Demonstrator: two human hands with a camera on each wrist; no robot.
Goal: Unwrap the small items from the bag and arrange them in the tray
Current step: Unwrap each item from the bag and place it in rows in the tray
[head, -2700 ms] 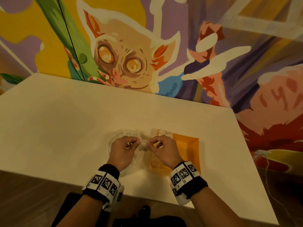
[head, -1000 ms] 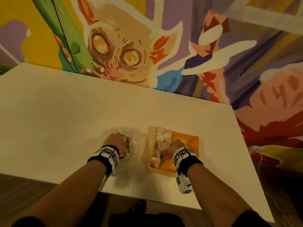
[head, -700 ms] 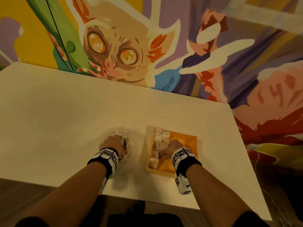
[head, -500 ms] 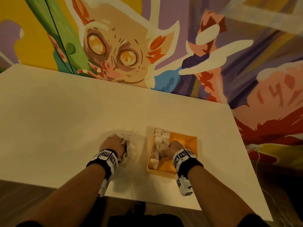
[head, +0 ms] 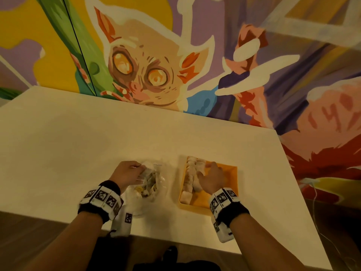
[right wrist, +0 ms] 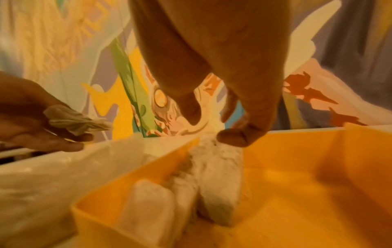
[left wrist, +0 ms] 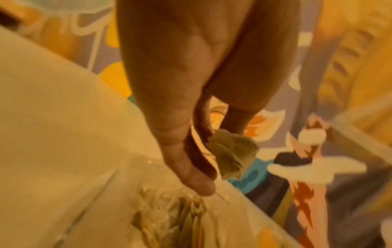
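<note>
On the white table, a clear plastic bag (head: 156, 192) holds crumpled wrapped items (left wrist: 169, 218). My left hand (head: 136, 170) hovers just over the bag's mouth and pinches one small wrapped item (left wrist: 233, 151) between thumb and fingers. That item (right wrist: 76, 122) also shows at the left of the right wrist view. The yellow tray (head: 228, 178) sits to the bag's right. Several white unwrapped pieces (head: 190, 177) lie in two rows along its left side. My right hand (head: 207, 173) hangs over those rows, fingers relaxed and holding nothing. One fingertip (right wrist: 231, 139) touches the far white pieces (right wrist: 216, 176).
The tray's right half (right wrist: 318, 184) is bare yellow plastic. The table (head: 78, 143) stretches left and back to a painted mural wall. Its near edge runs just under my wrists. A cable hangs off the table's right side.
My left hand has come up out of the bag with a wrapped item pinched in it. My right hand has lifted from pressing on the white pieces.
</note>
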